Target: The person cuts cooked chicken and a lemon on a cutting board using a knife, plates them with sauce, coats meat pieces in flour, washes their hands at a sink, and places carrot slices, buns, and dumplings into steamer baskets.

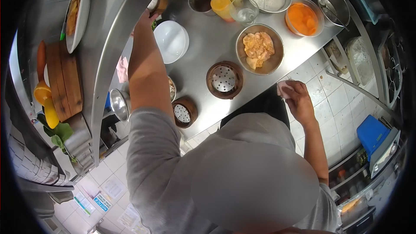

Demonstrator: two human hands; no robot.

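The left hand (147, 20) grips the side of a small round basket (162, 3) at the counter's (203, 39) far left; the basket has a brown wooden wall and a pale inside, and the shelf edge (113, 32) partly hides it. The right hand (299, 96), fingers bunched, holds a crumpled pale pink cloth (283, 90) just off the counter's near edge.

Left arm (149, 67) outstretched; right arm (315, 145) bent

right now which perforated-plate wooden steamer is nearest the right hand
The steamer beside the metal bowl of meat; the other steamer sits farther left from the right hand.
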